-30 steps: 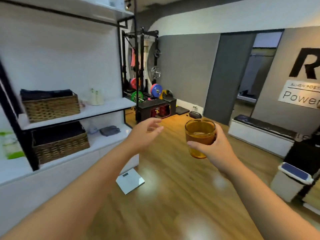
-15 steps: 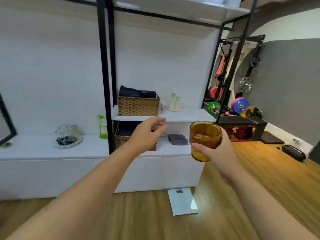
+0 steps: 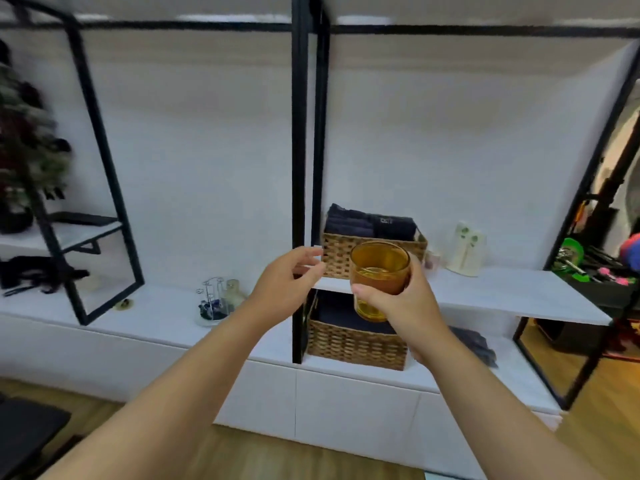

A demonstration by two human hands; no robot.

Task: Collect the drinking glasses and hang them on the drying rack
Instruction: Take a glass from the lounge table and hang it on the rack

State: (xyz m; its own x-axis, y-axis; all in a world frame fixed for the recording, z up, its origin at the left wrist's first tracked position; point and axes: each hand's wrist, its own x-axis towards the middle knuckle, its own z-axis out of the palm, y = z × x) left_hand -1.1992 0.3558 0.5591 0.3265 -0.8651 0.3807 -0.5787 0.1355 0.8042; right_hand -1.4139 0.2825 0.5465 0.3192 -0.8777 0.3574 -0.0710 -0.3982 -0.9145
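My right hand grips an amber drinking glass, held upright in mid-air in front of the shelving. My left hand floats just left of the glass with fingers apart and nothing in it. A small wire drying rack on a round tray stands on the low white counter, left of and beyond my left hand. A clear glass seems to sit at the rack.
A black metal post rises in front of me. Two wicker baskets with dark cloth sit on the counter and the white shelf. A dark plant is at far left, gym gear at far right.
The view has swung left from the gym room to the shelving, and the drying rack has come closer to the middle. Both hands keep their pose, glass still held.
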